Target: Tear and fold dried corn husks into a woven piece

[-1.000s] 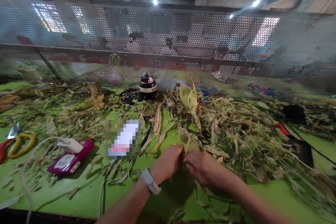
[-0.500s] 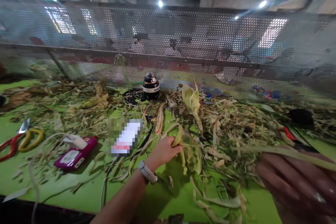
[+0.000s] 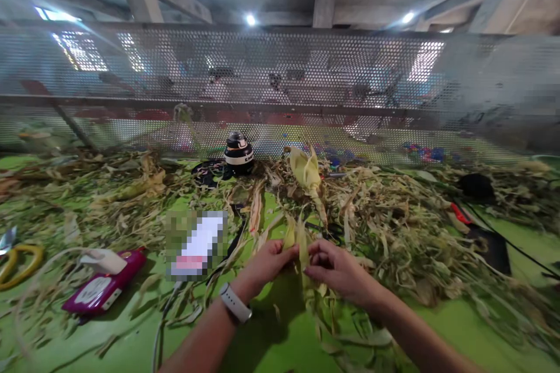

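Centrally, the pale husk [image 3: 302, 240] rises between left hand [image 3: 269, 260] and right hand [image 3: 335, 268].

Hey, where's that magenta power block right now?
In the head view, the magenta power block lies on the green table at the left, between the yellow-handled scissors and the pixelated white device.

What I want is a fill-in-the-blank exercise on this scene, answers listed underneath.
A pale leaf stands between the right grip and the ____ one.
The tabletop is coloured ____.
The visible handle of the scissors is ____.
The purple socket block lies between scissors and lit ____.

Missing words: left; green; yellow; phone.
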Demonstrator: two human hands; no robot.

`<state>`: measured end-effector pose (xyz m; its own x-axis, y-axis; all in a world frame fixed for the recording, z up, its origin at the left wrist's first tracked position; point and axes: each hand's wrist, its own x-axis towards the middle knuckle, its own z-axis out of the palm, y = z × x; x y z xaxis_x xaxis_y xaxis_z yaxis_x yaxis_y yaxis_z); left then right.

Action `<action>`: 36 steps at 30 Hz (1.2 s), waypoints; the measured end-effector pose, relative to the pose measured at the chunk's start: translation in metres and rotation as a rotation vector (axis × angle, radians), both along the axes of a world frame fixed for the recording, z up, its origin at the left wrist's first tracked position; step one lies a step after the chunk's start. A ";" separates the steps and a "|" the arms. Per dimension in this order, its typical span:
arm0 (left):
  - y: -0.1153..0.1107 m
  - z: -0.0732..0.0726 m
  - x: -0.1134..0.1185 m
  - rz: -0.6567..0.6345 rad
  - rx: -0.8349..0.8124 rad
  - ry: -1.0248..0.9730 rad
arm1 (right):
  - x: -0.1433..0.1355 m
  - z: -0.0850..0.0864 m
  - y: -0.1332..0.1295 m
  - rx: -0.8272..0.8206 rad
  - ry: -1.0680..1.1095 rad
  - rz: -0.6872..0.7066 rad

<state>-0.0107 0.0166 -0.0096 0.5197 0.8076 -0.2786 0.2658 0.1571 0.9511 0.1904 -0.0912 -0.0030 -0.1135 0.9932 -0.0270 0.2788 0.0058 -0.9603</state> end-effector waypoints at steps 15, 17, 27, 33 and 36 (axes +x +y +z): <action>-0.010 0.009 0.005 -0.002 0.009 -0.117 | -0.034 -0.006 0.058 -0.043 0.020 -0.117; -0.009 0.007 0.006 -0.007 0.005 -0.137 | -0.035 -0.004 0.058 -0.052 0.004 -0.091; -0.007 0.006 0.008 0.069 0.086 -0.223 | -0.035 -0.011 0.058 0.025 -0.085 -0.098; -0.007 0.008 0.010 0.180 0.066 -0.328 | -0.037 -0.017 0.058 0.000 0.012 0.021; -0.007 0.006 0.011 0.210 -0.012 -0.348 | -0.036 -0.019 0.059 0.009 0.016 -0.015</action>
